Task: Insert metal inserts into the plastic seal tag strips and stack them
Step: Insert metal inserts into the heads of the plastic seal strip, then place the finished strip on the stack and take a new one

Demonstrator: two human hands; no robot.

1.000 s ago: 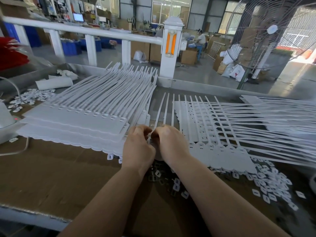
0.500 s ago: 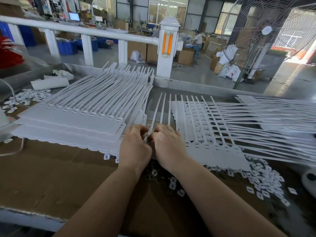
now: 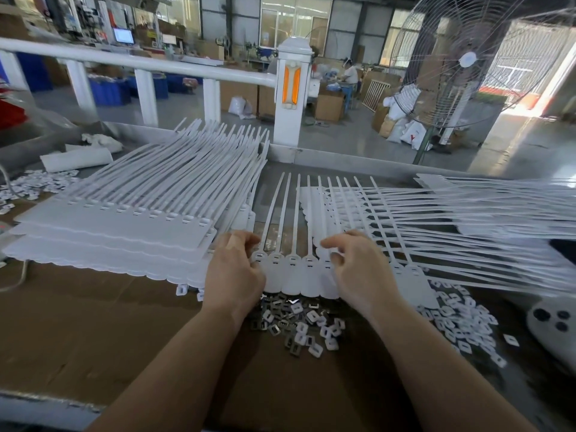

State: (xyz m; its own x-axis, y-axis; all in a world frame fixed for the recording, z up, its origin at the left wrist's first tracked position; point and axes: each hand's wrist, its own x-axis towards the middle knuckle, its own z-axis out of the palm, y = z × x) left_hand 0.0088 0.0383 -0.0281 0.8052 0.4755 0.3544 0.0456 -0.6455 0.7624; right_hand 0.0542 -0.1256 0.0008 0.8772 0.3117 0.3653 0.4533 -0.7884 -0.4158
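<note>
A white tag strip (image 3: 296, 277) with several slotted heads and long tails lies flat in front of me on the brown cardboard. My left hand (image 3: 233, 271) grips its left end with curled fingers. My right hand (image 3: 358, 271) lies over its right part, fingertips curled onto the heads. A heap of small metal inserts (image 3: 280, 316), mixed with white caps, sits just below the strip between my wrists. A tall stack of tag strips (image 3: 115, 227) stands to the left.
A loose pile of tag strips (image 3: 467, 219) fans out to the right, with scattered white caps (image 3: 461, 322) below it. A white device (image 3: 554, 325) sits at the right edge. A metal table rim (image 3: 343, 160), a white railing and a large fan stand behind.
My hands, pressed together over the middle of the strip before, have moved apart to its two ends, uncovering the row of heads and the inserts below.
</note>
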